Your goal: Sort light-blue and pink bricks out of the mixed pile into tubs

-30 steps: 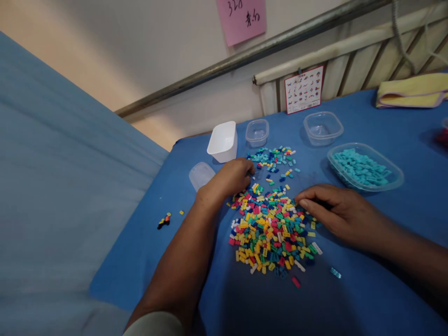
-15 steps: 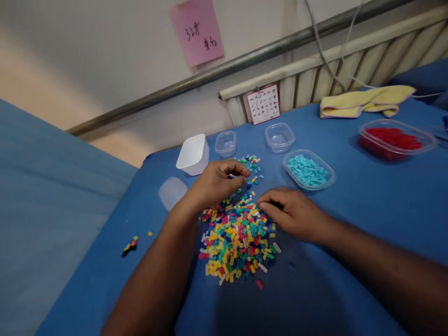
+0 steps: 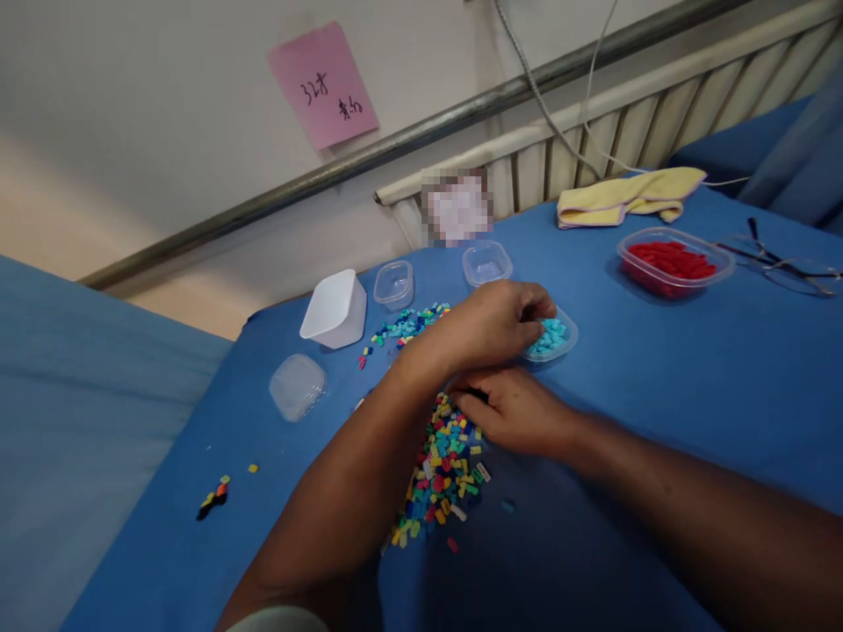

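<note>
My left hand (image 3: 504,320) reaches across to the clear tub of light blue bricks (image 3: 551,339). Its thumb and forefinger are a little apart over the tub's near left side, and I see nothing between them. Below it, my right hand (image 3: 517,410) is at the upper right edge of a pile of small mixed-colour bricks (image 3: 443,465). The right fingers are curled together with their tips among the pieces; what they hold, if anything, is too small to make out. My left forearm covers much of the pile.
Beyond the pile lie more loose bricks (image 3: 401,329), a white tub (image 3: 335,309) and two clear tubs (image 3: 393,285) (image 3: 487,263). A clear lid (image 3: 298,387) and a small dark piece (image 3: 212,502) are at left. Rightward are a tub of red bricks (image 3: 672,266), glasses (image 3: 783,268) and a yellow cloth (image 3: 629,198).
My left hand has moved right, from above the pile to the tub of light blue bricks. The right hand stays at the pile's edge. The whole view has shifted somewhat.
</note>
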A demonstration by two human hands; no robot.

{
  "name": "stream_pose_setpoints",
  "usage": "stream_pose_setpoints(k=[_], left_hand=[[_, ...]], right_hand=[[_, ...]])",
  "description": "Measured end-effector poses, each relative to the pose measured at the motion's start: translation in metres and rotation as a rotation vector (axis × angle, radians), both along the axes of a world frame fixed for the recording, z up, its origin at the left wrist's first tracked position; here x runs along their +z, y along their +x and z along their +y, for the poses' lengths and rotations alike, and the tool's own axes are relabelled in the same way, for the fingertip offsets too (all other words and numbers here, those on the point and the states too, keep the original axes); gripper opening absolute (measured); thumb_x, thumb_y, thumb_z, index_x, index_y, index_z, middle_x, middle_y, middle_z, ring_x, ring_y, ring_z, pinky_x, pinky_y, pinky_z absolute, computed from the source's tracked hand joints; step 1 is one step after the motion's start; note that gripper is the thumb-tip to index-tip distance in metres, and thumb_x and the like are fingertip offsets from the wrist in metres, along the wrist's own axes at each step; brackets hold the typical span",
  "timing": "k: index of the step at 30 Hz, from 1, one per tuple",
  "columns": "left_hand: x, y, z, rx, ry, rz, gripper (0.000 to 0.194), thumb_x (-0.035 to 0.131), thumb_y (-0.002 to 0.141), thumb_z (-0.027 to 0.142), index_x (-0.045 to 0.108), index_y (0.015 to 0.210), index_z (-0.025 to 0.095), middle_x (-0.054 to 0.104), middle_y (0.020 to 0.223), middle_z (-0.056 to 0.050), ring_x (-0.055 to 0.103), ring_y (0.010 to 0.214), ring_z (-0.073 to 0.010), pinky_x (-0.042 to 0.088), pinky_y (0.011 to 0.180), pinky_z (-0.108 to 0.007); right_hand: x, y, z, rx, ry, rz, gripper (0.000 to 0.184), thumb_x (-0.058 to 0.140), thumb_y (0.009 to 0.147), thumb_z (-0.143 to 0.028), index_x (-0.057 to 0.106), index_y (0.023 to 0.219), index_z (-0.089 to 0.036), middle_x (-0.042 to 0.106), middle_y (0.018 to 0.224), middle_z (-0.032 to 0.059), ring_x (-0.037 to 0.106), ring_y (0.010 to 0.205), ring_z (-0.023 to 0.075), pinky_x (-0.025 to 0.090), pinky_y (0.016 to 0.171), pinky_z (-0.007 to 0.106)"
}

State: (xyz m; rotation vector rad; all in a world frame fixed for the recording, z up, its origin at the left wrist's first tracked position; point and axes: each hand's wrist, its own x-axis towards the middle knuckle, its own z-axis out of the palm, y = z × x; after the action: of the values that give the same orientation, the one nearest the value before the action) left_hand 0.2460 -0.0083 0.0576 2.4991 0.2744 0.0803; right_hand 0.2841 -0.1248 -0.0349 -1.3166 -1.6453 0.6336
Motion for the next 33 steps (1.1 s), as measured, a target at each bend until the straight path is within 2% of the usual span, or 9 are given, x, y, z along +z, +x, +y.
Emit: stream_pose_setpoints(k=[8, 12, 15, 17, 20, 23, 26, 29, 33], left_hand=[[0.001, -0.014, 0.014, 0.054, 0.056, -0.11, 0.028, 0.057, 0.095, 0.006, 0.078, 0.111, 0.016, 0.08, 0.113, -0.005, 0.074, 0.101, -0.0182, 0.057, 0.093, -0.032], [0.0, -0.053, 0.044, 0.223, 0.187, -0.091, 0.028, 0.058, 0.097, 0.011, 0.079, 0.114, 0.018, 0.081, 0.114, -0.005, 0.075, 0.104, -0.0204, 0.058, 0.097, -0.035], [-0.01, -0.097, 0.066, 0.355, 0.343, 0.016, 0.03, 0.056, 0.099, 0.014, 0.08, 0.117, 0.016, 0.08, 0.122, -0.01, 0.075, 0.114, -0.0255, 0.058, 0.107, -0.043], [-0.024, -0.125, 0.072, 0.359, 0.386, 0.05, 0.035, 0.055, 0.103, 0.021, 0.076, 0.131, 0.017, 0.075, 0.137, -0.012, 0.069, 0.13, -0.0275, 0.054, 0.116, -0.046], [-0.044, -0.156, 0.065, 0.201, 0.346, 0.147, 0.053, 0.045, 0.113, 0.043, 0.06, 0.156, 0.015, 0.052, 0.167, -0.014, 0.044, 0.16, -0.0276, 0.036, 0.134, -0.047], [-0.052, -0.174, 0.052, 0.171, 0.335, 0.248, 0.068, 0.033, 0.116, 0.056, 0.046, 0.167, 0.013, 0.033, 0.178, -0.014, 0.028, 0.167, -0.0273, 0.025, 0.139, -0.047], [-0.045, -0.188, 0.047, 0.258, 0.328, 0.231, 0.073, 0.027, 0.115, 0.062, 0.041, 0.17, 0.015, 0.028, 0.18, -0.012, 0.026, 0.168, -0.026, 0.023, 0.139, -0.045], [-0.038, -0.192, 0.055, 0.366, 0.339, 0.176, 0.077, 0.023, 0.115, 0.063, 0.041, 0.17, 0.012, 0.029, 0.179, -0.013, 0.025, 0.168, -0.0253, 0.02, 0.139, -0.045], [-0.042, -0.172, 0.073, 0.326, 0.303, 0.185, 0.08, 0.023, 0.114, 0.061, 0.038, 0.169, 0.004, 0.027, 0.179, -0.017, 0.023, 0.169, -0.0254, 0.016, 0.14, -0.042]], right_hand=[[-0.001, -0.001, -0.002, 0.002, 0.006, 0.033, 0.019, 0.06, 0.104, -0.021, 0.076, 0.096, -0.02, 0.08, 0.094, 0.0026, 0.073, 0.089, 0.0195, 0.048, 0.08, 0.032], [-0.003, -0.001, -0.003, 0.007, 0.002, 0.034, 0.017, 0.06, 0.105, -0.023, 0.077, 0.101, -0.021, 0.08, 0.097, 0.0028, 0.072, 0.094, 0.0203, 0.049, 0.085, 0.034], [-0.003, -0.001, -0.003, 0.013, -0.02, 0.021, 0.017, 0.06, 0.105, -0.023, 0.077, 0.101, -0.022, 0.08, 0.095, 0.0025, 0.072, 0.092, 0.0203, 0.049, 0.083, 0.034], [-0.003, -0.001, -0.003, 0.016, -0.029, 0.014, 0.017, 0.06, 0.105, -0.023, 0.076, 0.1, -0.023, 0.079, 0.094, 0.0024, 0.072, 0.092, 0.0204, 0.049, 0.082, 0.034], [-0.005, -0.001, -0.004, 0.023, -0.03, 0.009, 0.017, 0.06, 0.105, -0.024, 0.076, 0.1, -0.023, 0.079, 0.095, 0.0025, 0.072, 0.092, 0.0205, 0.05, 0.083, 0.035], [-0.007, 0.0, -0.005, 0.015, -0.043, 0.005, 0.017, 0.06, 0.106, -0.026, 0.076, 0.102, -0.023, 0.08, 0.097, 0.0027, 0.072, 0.093, 0.0205, 0.05, 0.084, 0.035], [-0.007, 0.0, -0.006, 0.01, -0.057, -0.005, 0.019, 0.059, 0.106, -0.029, 0.077, 0.103, -0.024, 0.08, 0.098, 0.0028, 0.073, 0.093, 0.021, 0.051, 0.083, 0.035], [-0.008, 0.0, -0.007, 0.016, -0.065, -0.009, 0.022, 0.058, 0.107, -0.033, 0.078, 0.104, -0.025, 0.081, 0.1, 0.0037, 0.074, 0.092, 0.0222, 0.053, 0.082, 0.036], [-0.009, -0.001, -0.008, 0.003, -0.071, -0.017, 0.023, 0.057, 0.107, -0.034, 0.078, 0.105, -0.025, 0.081, 0.099, 0.0031, 0.074, 0.09, 0.0218, 0.055, 0.081, 0.035]])
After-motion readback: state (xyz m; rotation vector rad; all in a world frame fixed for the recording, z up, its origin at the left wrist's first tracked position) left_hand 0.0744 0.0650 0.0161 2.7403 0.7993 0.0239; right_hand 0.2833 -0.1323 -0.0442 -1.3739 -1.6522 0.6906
